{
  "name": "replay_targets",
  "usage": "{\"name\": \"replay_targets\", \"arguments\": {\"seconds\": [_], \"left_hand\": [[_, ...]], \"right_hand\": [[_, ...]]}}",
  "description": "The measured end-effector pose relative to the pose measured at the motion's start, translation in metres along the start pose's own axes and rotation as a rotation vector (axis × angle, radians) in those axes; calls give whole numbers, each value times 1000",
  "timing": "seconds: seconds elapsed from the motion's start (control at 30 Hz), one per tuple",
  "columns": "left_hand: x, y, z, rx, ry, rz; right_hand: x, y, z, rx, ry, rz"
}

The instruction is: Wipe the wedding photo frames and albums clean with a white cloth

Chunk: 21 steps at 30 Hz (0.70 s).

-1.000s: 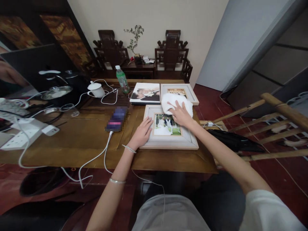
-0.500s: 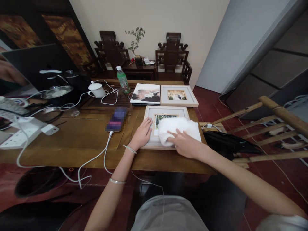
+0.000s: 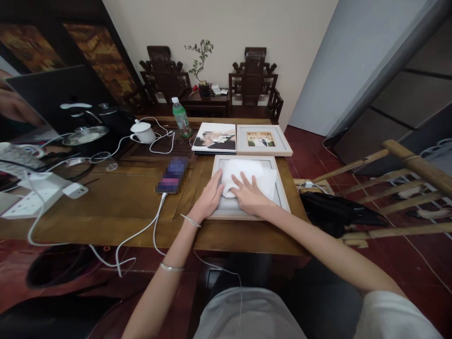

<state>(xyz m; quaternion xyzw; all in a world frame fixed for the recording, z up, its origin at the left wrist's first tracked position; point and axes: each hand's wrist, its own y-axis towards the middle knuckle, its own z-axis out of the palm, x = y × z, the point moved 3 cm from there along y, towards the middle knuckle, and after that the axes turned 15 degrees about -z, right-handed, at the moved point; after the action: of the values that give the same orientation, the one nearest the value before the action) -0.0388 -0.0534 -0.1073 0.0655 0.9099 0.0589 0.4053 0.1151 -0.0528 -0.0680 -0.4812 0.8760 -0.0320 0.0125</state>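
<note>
A light wooden picture frame (image 3: 283,197) lies flat near the table's front edge, a white towel (image 3: 265,176) spread over its middle so that the picture inside is hidden. My right hand (image 3: 250,197) presses on the towel and holds it, with its fingers spread across the top. At the frame's left edge rests my left hand (image 3: 208,198), fingers stretched out and touching the rim. Just behind lie a second framed picture (image 3: 261,140) and a stack topped by a white-edged photo panel (image 3: 215,137).
Left on the wooden table (image 3: 116,202) are a phone (image 3: 172,175) on a white cable, a lidded white cup (image 3: 142,132), a green bottle (image 3: 181,118), a pot (image 3: 86,137) and a power strip (image 3: 33,195). A bamboo chair (image 3: 409,165) with a black bag (image 3: 325,212) stands right.
My right hand has slid the towel left and slightly away across the frame, covering the picture and baring the right side. My left hand stays at the left edge.
</note>
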Motion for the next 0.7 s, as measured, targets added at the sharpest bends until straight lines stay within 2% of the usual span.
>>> {"name": "replay_targets", "arguments": {"seconds": [0.13, 0.23, 0.33, 0.43, 0.53, 0.63, 0.7], "left_hand": [[-1, -1, -1, -14, -17, 19], [1, 0, 0, -20, -16, 17], [2, 0, 1, -17, -21, 12], [4, 0, 1, 0, -34, -8], [5, -1, 2, 18, -34, -24], [6, -2, 2, 24, -52, -38], [6, -2, 2, 25, -64, -43]], "right_hand": [[-23, 36, -1, -104, -97, -12], [-24, 45, -2, -95, -121, -71], [-8, 31, -2, -47, -116, -153], [17, 4, -7, 32, -51, -242], [41, -19, -15, 57, 41, -316], [52, -24, -17, 25, 68, -306], [47, -16, -14, -8, 43, -256]]}}
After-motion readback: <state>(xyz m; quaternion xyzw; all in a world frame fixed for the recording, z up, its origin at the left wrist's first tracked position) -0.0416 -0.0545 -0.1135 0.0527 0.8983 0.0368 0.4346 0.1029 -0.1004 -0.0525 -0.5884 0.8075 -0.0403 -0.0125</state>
